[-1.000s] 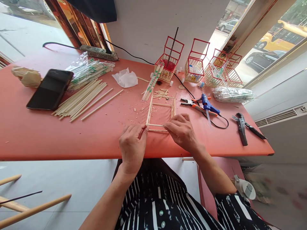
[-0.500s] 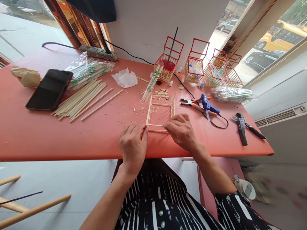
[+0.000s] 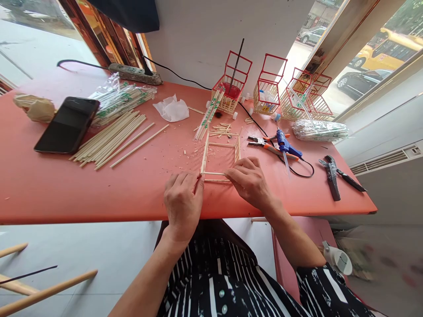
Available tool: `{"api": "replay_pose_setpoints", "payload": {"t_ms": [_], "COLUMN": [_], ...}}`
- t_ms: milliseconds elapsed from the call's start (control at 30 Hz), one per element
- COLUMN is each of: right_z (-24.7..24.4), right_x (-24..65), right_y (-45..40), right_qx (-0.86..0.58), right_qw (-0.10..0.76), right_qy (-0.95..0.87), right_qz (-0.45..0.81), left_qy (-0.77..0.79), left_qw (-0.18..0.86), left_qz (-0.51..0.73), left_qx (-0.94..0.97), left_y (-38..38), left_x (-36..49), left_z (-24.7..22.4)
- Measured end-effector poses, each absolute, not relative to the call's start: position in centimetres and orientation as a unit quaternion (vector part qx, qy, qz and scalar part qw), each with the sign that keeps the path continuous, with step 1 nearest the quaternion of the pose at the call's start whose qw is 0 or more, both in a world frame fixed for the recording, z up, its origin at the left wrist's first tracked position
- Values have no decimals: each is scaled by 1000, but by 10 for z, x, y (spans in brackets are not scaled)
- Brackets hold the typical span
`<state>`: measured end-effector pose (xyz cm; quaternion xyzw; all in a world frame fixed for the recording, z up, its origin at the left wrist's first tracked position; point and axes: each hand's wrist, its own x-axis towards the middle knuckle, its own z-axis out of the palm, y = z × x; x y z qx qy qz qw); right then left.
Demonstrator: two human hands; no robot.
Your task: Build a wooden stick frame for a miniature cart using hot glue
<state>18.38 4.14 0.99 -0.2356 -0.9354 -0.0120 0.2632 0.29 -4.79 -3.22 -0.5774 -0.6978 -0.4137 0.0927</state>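
Note:
A small open frame of pale wooden sticks stands near the front edge of the red table. My left hand is closed on its near left corner, fingers pinched together. At the near right corner my right hand pinches the frame, with the near crossbar running between both hands. Short cut sticks and crumbs of wood lie just behind the frame. To the right rest a blue glue gun and pliers with orange handles.
Long sticks, a phone and wrapped sticks lie left. White crumpled paper is behind my left hand. Red-trimmed stick carts stand at the back. Black-handled cutters lie far right. A power strip sits at the back left.

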Motion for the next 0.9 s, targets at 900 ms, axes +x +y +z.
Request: {"api": "replay_pose_setpoints", "payload": {"t_ms": [900], "right_z": [4], "right_x": [181], "right_y": [44], "right_qx": [-225], "right_qw": [307], "right_qy": [-925], "right_qz": [-6], "left_qy": [-679], "left_qw": [114], "left_qz": [-400], "left_qx": [-604], "left_y": [-41], "left_x": [-4], "left_z": [-38]}}
